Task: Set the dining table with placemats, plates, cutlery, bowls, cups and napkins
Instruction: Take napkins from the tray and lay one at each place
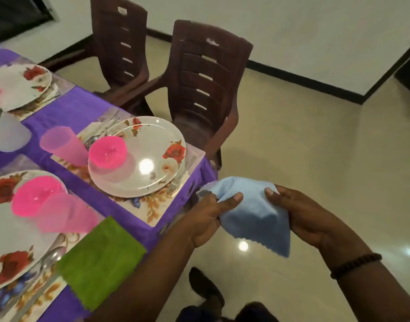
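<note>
Left hand (pixel 207 219): I see it pinching the blue napkin (pixel 253 212).
Right hand (pixel 301 214): grips the napkin's other side.
Green napkin (pixel 101 261): on the surface, left of both.

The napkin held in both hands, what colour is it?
Light blue napkin, seen best in the head view, the only one.

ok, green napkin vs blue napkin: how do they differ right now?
The green napkin lies flat on the table beside the near plate; the blue napkin is off the table, gripped by the left hand and right hand. Green is spread square; blue is bunched and draped. Both are cloths with zigzag edges.
</note>
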